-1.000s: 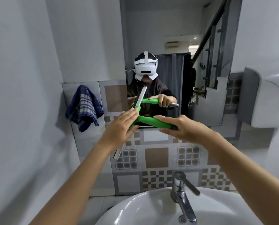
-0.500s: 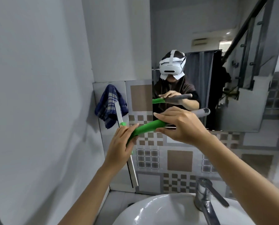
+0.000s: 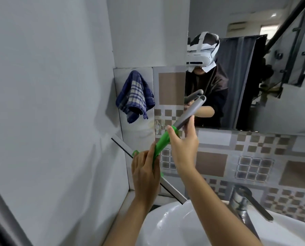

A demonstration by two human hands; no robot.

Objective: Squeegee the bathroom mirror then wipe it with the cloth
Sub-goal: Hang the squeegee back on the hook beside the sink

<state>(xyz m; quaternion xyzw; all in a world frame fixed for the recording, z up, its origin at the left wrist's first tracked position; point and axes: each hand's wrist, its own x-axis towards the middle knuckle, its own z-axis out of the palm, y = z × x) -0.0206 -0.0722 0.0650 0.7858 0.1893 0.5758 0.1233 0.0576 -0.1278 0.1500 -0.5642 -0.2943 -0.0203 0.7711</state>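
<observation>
The squeegee has a green neck, a grey tube handle and a long metal blade. It is held below the mirror, off the glass, its handle end pointing up at the mirror's lower left corner. My left hand grips the green head where the blade joins. My right hand holds the handle where green meets grey. The blade slants from the left wall down to the basin rim. A blue checked cloth hangs on the tiled wall left of the mirror.
A white basin lies below my arms, with a chrome tap at the right. Patterned tiles cover the wall under the mirror. A plain grey wall stands close on the left.
The view has swung left and down. The squeegee has turned, its handle end now tilted up towards the mirror and its blade lower, reaching the basin rim. Both hands keep hold.
</observation>
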